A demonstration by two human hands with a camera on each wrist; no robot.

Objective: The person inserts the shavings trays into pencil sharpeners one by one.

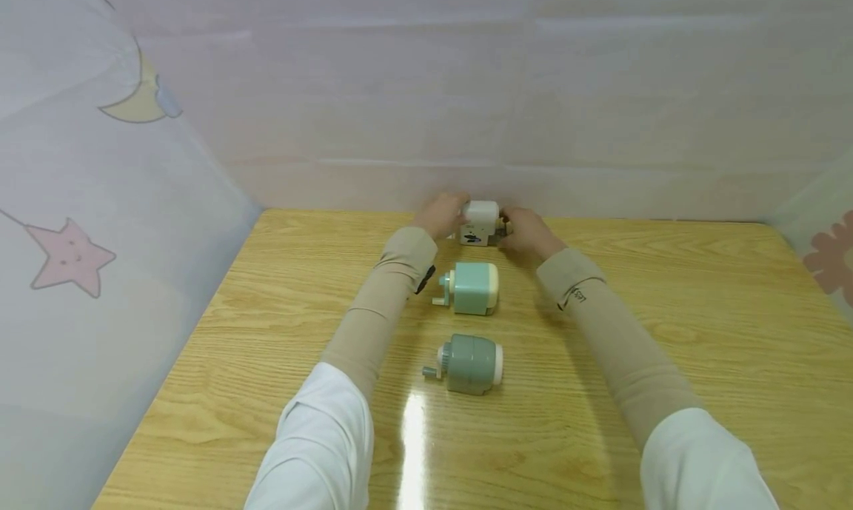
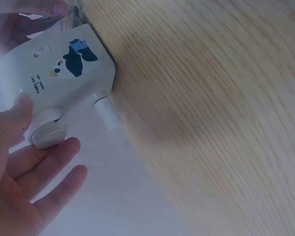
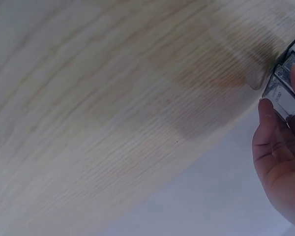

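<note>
A white pencil sharpener (image 1: 480, 215) with a dark printed picture on its side stands at the back of the table. My left hand (image 1: 441, 215) grips its crank end. In the left wrist view the thumb lies on the body beside the round hub, the other fingers are around the far side, and the crank handle (image 2: 107, 113) points away from them. At the opposite end my right hand (image 1: 529, 234) pinches a clear plastic piece (image 3: 281, 95) with small print, which sticks out from the sharpener. The right fingertips partly cover that end.
Two more crank sharpeners lie in line nearer to me on the wooden table (image 1: 666, 332): a mint one (image 1: 473, 288) with a cream end, and a grey-green one (image 1: 470, 363). A pale wall sheet (image 1: 426, 95) rises right behind the table's back edge.
</note>
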